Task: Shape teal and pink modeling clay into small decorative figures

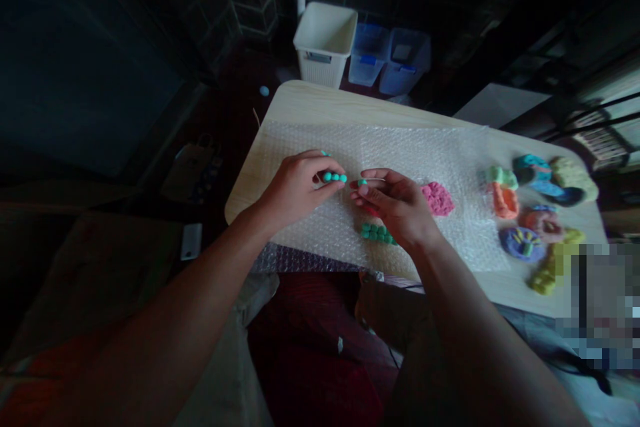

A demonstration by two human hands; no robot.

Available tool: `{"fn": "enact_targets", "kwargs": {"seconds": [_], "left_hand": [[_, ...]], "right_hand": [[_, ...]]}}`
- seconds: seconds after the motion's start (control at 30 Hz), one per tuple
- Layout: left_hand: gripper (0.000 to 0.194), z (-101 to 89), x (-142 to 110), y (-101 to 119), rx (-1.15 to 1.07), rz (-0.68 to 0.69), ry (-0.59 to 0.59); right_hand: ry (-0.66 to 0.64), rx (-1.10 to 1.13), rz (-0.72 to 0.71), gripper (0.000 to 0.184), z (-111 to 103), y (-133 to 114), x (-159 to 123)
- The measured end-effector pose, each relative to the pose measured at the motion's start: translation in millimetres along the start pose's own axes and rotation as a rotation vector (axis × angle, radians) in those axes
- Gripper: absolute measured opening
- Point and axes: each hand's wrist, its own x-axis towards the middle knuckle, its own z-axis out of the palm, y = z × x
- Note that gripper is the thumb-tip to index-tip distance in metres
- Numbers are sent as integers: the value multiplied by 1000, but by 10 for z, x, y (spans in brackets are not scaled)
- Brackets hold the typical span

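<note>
My left hand [299, 188] is closed in a pinch on a short row of small teal clay balls [335, 177], held just above a sheet of bubble wrap [400, 147]. My right hand [395, 205] is curled beside it, fingertips pinching a tiny teal clay bit [363, 182], with something red partly hidden under the fingers. Below the right hand lies a cluster of green clay balls [379, 234] on the wrap. A pink clay lump [439, 199] sits just right of that hand.
The wooden table [300, 103] carries several coloured clay pieces [537, 213] at its right end. Beyond the far edge stand a white bin [325, 43] and blue plastic boxes [390, 60]. A phone-like object [191, 241] lies on the dark floor at left.
</note>
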Motion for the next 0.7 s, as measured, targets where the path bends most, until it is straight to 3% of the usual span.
{"fn": "enact_targets", "kwargs": {"seconds": [0.3,0.7], "left_hand": [[7,21,-1,-2,-33,20,-6],[6,35,-6,20,-34,31,-24]], "right_hand": [[41,-75,-148,29,57,33,-7],[33,-118,-134,26,78,49,-21]]}}
